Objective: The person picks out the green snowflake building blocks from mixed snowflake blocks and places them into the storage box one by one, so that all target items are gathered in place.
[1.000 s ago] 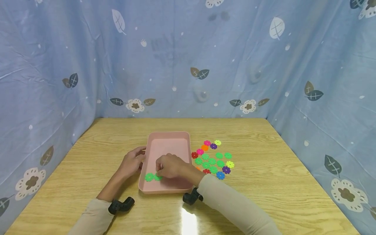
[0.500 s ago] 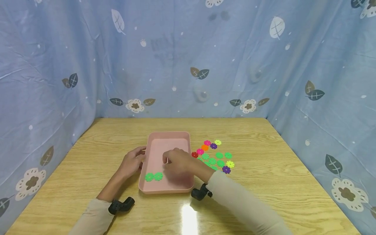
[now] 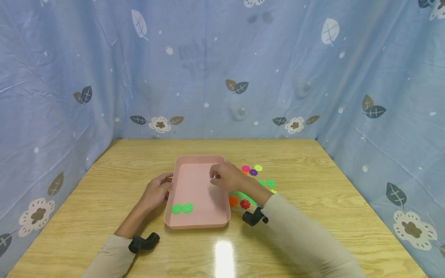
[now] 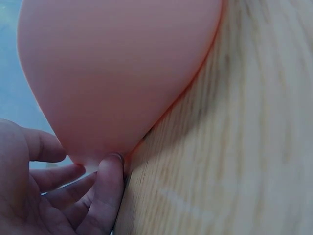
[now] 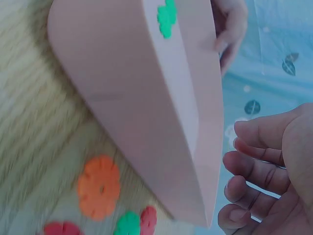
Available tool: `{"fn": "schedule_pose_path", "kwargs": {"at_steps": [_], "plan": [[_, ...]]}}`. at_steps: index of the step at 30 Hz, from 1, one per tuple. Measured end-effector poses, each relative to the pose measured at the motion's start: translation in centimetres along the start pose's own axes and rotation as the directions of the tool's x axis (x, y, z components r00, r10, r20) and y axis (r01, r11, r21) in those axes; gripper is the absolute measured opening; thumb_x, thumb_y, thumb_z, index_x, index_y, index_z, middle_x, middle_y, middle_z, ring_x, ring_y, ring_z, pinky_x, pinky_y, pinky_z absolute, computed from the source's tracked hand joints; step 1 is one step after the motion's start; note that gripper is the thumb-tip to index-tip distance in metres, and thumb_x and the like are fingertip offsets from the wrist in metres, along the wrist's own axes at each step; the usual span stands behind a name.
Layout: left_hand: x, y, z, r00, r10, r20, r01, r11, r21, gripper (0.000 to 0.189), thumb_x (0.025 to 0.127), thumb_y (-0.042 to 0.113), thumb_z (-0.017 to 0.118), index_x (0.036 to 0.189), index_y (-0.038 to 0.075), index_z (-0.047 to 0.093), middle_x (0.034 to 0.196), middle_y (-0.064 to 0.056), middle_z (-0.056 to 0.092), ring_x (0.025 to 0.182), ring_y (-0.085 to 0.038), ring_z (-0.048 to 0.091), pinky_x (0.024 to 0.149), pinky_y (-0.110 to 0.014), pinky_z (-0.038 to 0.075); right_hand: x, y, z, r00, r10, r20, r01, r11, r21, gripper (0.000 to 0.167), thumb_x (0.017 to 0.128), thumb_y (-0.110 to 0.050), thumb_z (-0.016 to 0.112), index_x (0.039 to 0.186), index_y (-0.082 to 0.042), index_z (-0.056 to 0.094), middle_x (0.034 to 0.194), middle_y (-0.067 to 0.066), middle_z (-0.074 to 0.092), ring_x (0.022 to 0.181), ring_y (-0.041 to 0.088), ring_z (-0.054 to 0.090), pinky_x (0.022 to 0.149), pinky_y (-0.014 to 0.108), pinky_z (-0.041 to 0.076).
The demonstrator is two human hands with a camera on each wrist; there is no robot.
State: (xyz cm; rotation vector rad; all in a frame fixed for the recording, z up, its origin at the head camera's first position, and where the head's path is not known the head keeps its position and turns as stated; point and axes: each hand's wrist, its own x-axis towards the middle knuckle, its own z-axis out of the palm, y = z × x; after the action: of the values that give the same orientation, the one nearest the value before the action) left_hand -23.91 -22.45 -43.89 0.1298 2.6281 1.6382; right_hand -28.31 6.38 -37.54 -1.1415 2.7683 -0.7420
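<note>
A pink rectangular tray (image 3: 194, 181) lies on the wooden table, with two green snowflake discs, (image 3: 177, 209) side by side, near its front left corner. My left hand (image 3: 158, 191) holds the tray's left side; the left wrist view has the thumb against the outer wall (image 4: 117, 63) and fingertips at the rim. Over the tray's right rim hovers my right hand (image 3: 227, 177), fingers loosely bent. In the right wrist view nothing shows between its thumb and fingers (image 5: 254, 169).
Right of the tray lie several loose snowflake discs, among them an orange disc (image 3: 233, 201), a red disc (image 3: 245, 204), and a purple disc (image 3: 253, 172); my right forearm hides part of them. A blue patterned curtain (image 3: 208, 69) stands behind the table.
My right hand has left the second green disc inside the tray and moved right and away from me, to the right rim. The left hand and tray stay put.
</note>
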Motion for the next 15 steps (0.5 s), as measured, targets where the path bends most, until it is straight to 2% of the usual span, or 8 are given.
{"fn": "schedule_pose_path", "kwargs": {"at_steps": [8, 15], "plan": [[0.0, 0.1, 0.1, 1.0, -0.003, -0.004, 0.003, 1.0, -0.003, 0.05, 0.105, 0.018, 0.043, 0.152, 0.001, 0.042, 0.139, -0.028, 0.057, 0.072, -0.025, 0.071, 0.061, -0.036, 0.06, -1.2, 1.9, -1.1, 0.998, 0.067, -0.016, -0.066, 0.997, 0.037, 0.004, 0.098, -0.013, 0.066, 0.098, -0.009, 0.067, 0.071, -0.003, 0.058, 0.061, 0.011, 0.052, 0.065, 0.028, 0.045], [0.1, -0.1, 0.1, 1.0, -0.014, -0.007, 0.014, 1.0, 0.001, 0.049, 0.105, 0.018, 0.043, 0.152, 0.003, 0.043, 0.139, -0.026, 0.058, 0.073, -0.025, 0.071, 0.062, -0.036, 0.061, -2.3, 3.5, -1.7, 0.995, 0.065, -0.07, -0.064, 0.998, 0.018, 0.003, 0.096, -0.01, 0.068, 0.093, -0.008, 0.069, 0.066, -0.002, 0.053, 0.058, 0.012, 0.044, 0.06, 0.028, 0.04]]}}
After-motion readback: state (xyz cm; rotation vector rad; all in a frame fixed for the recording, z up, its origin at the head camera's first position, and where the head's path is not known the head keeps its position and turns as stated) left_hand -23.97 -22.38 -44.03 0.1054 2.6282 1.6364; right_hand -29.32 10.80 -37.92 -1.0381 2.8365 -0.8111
